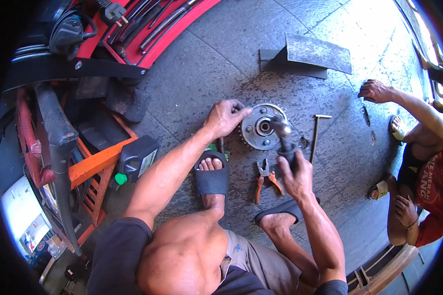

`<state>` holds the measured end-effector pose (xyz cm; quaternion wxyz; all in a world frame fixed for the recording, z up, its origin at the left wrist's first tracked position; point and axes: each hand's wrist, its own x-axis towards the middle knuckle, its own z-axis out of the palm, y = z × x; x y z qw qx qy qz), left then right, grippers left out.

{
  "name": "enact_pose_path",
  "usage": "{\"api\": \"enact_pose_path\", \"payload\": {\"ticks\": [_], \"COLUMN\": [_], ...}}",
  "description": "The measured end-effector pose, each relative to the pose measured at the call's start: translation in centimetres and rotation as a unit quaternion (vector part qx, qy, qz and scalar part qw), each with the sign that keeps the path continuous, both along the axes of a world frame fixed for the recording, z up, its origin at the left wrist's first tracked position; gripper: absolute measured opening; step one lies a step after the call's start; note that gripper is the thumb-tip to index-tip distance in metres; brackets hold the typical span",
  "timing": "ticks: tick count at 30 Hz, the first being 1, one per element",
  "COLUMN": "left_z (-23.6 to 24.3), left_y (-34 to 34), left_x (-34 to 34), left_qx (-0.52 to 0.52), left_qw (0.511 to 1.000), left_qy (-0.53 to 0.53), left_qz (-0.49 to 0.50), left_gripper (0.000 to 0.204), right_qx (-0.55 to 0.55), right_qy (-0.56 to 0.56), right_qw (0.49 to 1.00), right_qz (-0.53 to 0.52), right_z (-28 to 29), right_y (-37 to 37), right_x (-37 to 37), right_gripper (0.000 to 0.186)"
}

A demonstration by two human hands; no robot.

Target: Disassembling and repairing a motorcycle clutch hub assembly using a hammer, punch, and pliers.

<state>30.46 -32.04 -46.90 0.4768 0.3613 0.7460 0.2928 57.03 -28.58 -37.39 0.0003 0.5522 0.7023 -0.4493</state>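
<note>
A round metal sprocket (255,138) with a bearing and several bolts on its face lies flat on the tiled floor in front of me. My left hand (226,118) is at its upper left rim, fingers curled and thumb against the edge. Whatever sits between those fingers is hidden. In my right hand (297,174) is a hammer (282,129), gripped by its dark handle. Its rounded metal head, slightly blurred, hangs over the right side of the sprocket. Pliers (264,173) with orange handles lie spread on the floor just below the sprocket.
A T-shaped metal bar (315,137) lies right of the sprocket. Farther off are dark bent plates (310,56). A red tool tray (170,37), an orange frame (94,164) and a black bottle (139,156) stand left. A co-worker (430,182) sits at right, one arm outstretched.
</note>
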Motion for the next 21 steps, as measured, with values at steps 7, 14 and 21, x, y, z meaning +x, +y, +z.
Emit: {"api": "enact_pose_path", "payload": {"ticks": [7, 14, 21], "left_z": [-0.9, -0.3, 1.4], "left_y": [-4.8, -6.6, -7.0], "left_x": [-6.1, -4.9, -4.0], "left_qx": [0.02, -0.074, 0.021], "left_qw": [0.981, 0.961, 0.961], "left_qy": [0.15, 0.262, 0.232], "left_qz": [0.12, 0.051, 0.148], "left_gripper": [0.032, 0.024, 0.033], "right_qx": [0.166, 0.373, 0.121], "right_qy": [-0.111, -0.309, -0.169], "right_qw": [0.974, 0.875, 0.978], "right_qz": [-0.111, -0.014, 0.001], "right_z": [-2.9, -7.2, -3.5], "right_y": [1.1, 4.1, 4.1], "right_x": [9.5, 16.4, 10.7], "right_gripper": [0.029, 0.046, 0.017]}}
